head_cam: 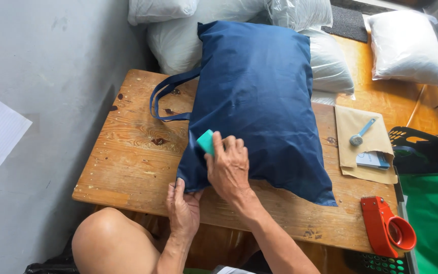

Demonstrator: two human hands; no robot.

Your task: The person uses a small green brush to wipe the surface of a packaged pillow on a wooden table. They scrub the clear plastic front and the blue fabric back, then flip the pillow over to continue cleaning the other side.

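Note:
A stuffed navy blue fabric bag point(259, 101) with long handles point(164, 99) lies on a small wooden table point(133, 147). My right hand point(227, 167) presses on the bag's near left part and holds a small teal block point(206, 141) against the cloth. At the table's front edge, my left hand point(182, 209) pinches the bag's near left corner. My bare knee point(108, 242) shows below the table.
A red tape dispenser point(387, 228) sits at the table's near right corner. Brown paper envelopes point(361, 144) with a small metal-and-blue tool point(361, 133) lie at the right. White plastic-wrapped pillows point(406, 48) are stacked behind. A green bin point(434, 213) stands right; grey wall left.

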